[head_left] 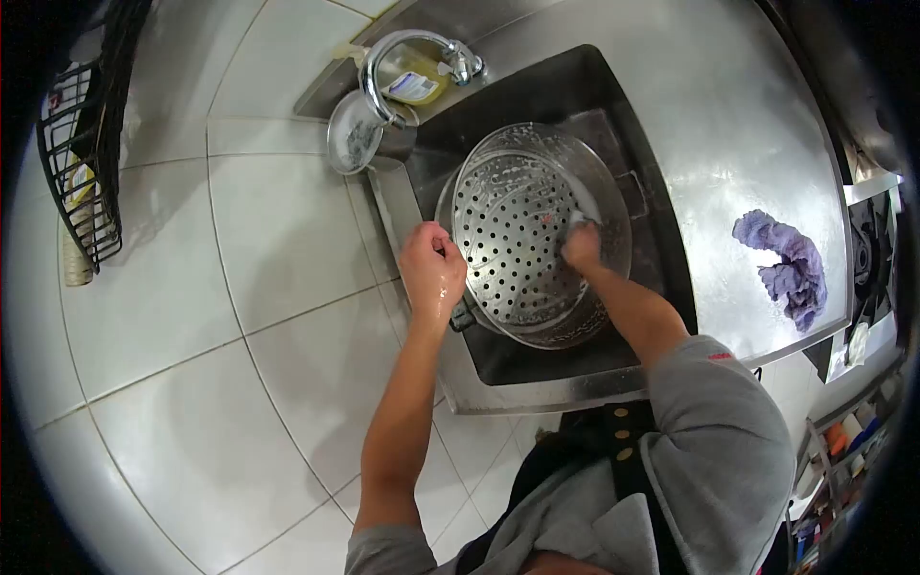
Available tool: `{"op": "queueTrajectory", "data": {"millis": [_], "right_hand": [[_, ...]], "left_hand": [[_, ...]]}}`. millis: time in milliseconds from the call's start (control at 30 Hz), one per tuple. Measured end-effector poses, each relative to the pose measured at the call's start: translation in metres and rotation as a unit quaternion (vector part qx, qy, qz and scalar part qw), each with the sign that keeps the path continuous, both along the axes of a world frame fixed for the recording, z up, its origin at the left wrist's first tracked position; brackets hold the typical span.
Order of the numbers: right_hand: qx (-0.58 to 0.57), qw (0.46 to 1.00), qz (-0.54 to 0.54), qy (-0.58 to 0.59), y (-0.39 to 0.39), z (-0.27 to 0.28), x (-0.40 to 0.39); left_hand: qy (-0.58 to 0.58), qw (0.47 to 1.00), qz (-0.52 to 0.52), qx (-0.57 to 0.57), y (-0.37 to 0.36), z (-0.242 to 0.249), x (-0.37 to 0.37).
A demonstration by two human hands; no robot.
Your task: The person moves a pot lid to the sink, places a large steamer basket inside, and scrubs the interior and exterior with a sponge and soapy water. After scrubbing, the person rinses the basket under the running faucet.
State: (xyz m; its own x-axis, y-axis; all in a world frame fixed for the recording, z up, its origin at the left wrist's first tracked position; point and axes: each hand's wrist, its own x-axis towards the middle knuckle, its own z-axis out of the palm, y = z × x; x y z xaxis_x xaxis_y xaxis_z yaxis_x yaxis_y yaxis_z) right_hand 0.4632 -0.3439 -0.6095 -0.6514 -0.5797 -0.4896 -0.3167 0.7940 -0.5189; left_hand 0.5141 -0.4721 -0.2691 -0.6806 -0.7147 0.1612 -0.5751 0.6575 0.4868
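Observation:
A metal steamer pot [517,240] with a perforated base stands tilted in the dark sink, its open side facing me. Suds streak its inner wall and base. At its left rim my left hand [433,270] is closed, wet, holding the pot's edge; the fingertips are partly hidden. Inside the pot, my right hand [581,247] presses a whitish pad [583,203] against the right part of the wall. The pad is blurred and partly covered by the fingers. Another round metal vessel shows partly behind the steamer, with a dark handle [462,318] at the lower left.
A chrome faucet [407,38] arches over the sink's top left corner. Near it are a bottle of yellow liquid [417,81] and a round bowl [355,132] with suds. A purple cloth [788,266] lies on the steel counter [728,134]. A black wire rack [86,163] hangs at left.

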Motion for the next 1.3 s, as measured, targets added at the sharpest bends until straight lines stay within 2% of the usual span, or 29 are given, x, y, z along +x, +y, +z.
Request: {"op": "queueTrajectory", "data": {"millis": [67,133,167,200,233,267,333,367,400,433,467,500,567,600,633,700,767,833,900,933,967,1033,1067,1133,1167,1200,1233,1267,1300], "right_hand": [[-0.202,0.979,0.007,0.032,-0.036,0.052,0.011],[-0.408,0.904,0.046,-0.12,-0.078,0.107,0.072],[-0.411,0.903,0.048,-0.115,-0.079,0.122,0.05],[-0.351,0.935,0.053,0.021,-0.083,0.13,0.031],[-0.287,0.943,0.052,0.159,-0.1,0.133,0.009],[-0.276,0.952,-0.092,0.099,-0.115,0.074,-0.025],[-0.253,0.939,-0.232,0.028,-0.115,0.03,-0.043],[-0.241,0.962,-0.087,0.091,-0.104,0.059,-0.052],[-0.22,0.961,0.067,0.154,-0.094,0.063,-0.057],[-0.382,0.878,0.162,0.237,-0.097,0.036,-0.018],[-0.374,0.919,0.055,0.11,-0.076,0.101,0.021],[-0.378,0.918,0.051,0.111,-0.078,0.103,0.009],[-0.46,0.863,0.142,0.153,-0.08,0.088,-0.018],[-0.462,0.864,0.134,0.149,-0.103,0.084,-0.033],[-0.38,0.919,0.098,0.034,-0.132,0.081,-0.047],[-0.486,0.87,0.07,-0.048,-0.142,0.078,-0.026],[-0.55,0.8,0.237,0.044,-0.081,0.119,0.029],[-0.559,0.807,0.193,-0.006,-0.067,0.112,0.016],[-0.545,0.837,0.046,-0.013,-0.091,0.118,-0.022],[-0.513,0.856,-0.062,0.023,-0.119,0.134,-0.039],[-0.509,0.859,-0.059,0.018,-0.127,0.135,-0.034],[-0.518,0.825,0.212,0.073,-0.126,0.13,-0.01],[-0.457,0.821,0.074,-0.333,-0.093,0.136,0.017],[-0.468,0.85,0.196,-0.143,-0.01,0.083,0.047],[-0.472,0.848,0.238,-0.042,0.031,0.059,0.062],[-0.481,0.821,0.293,0.094,0.053,0.014,0.047],[-0.352,0.917,0.166,-0.082,0.043,0.007,0.015],[-0.215,0.95,-0.014,-0.224,0.033,0.0,-0.019],[-0.173,0.982,-0.03,-0.076,0.015,0.045,-0.063]], "left_hand": [[0.004,1.0,-0.009,0.009,-0.003,0.0,-0.005],[0.004,1.0,-0.008,0.013,-0.004,0.0,-0.002],[0.001,1.0,-0.004,0.019,-0.005,0.0,-0.005],[-0.003,1.0,-0.008,0.02,-0.002,0.005,-0.006],[-0.005,1.0,-0.009,0.013,-0.004,0.005,-0.008],[-0.002,1.0,-0.014,0.0,-0.003,0.004,-0.009],[0.015,0.999,-0.03,-0.01,-0.001,0.005,-0.008],[0.015,0.999,-0.033,-0.008,-0.004,0.005,-0.01],[0.02,0.999,-0.039,-0.004,-0.006,0.003,-0.012],[0.022,0.999,-0.041,-0.002,-0.007,0.003,-0.01],[0.023,0.999,-0.042,-0.005,-0.008,0.003,-0.011],[0.024,0.999,-0.045,-0.011,-0.009,0.004,-0.012],[0.018,0.998,-0.05,-0.018,-0.008,0.002,-0.013],[0.018,0.999,-0.044,-0.014,-0.008,0.002,-0.012],[0.016,0.999,-0.036,-0.006,-0.005,0.001,-0.009],[0.01,0.999,-0.042,-0.013,-0.008,0.003,-0.013],[-0.007,0.999,-0.041,-0.011,-0.005,0.005,-0.007],[0.004,0.999,-0.034,-0.021,-0.006,0.001,-0.008],[0.004,0.999,-0.037,-0.023,-0.006,-0.001,-0.009],[0.006,0.999,-0.037,-0.026,-0.006,-0.001,-0.007],[0.003,0.999,-0.032,-0.022,-0.007,-0.001,-0.008],[0.003,0.998,-0.051,-0.028,-0.007,0.002,-0.008],[0.004,0.999,-0.036,-0.017,-0.005,0.0,-0.006],[0.008,0.999,-0.026,-0.022,-0.007,0.002,-0.009],[0.011,0.999,-0.023,-0.02,-0.007,0.003,-0.006],[0.006,0.999,-0.02,-0.024,-0.006,0.003,-0.007],[0.001,0.999,-0.016,-0.028,-0.006,0.002,-0.007],[0.01,0.999,-0.012,-0.03,-0.007,0.003,-0.008],[-0.001,0.999,-0.02,-0.04,-0.006,0.004,-0.007]]}}
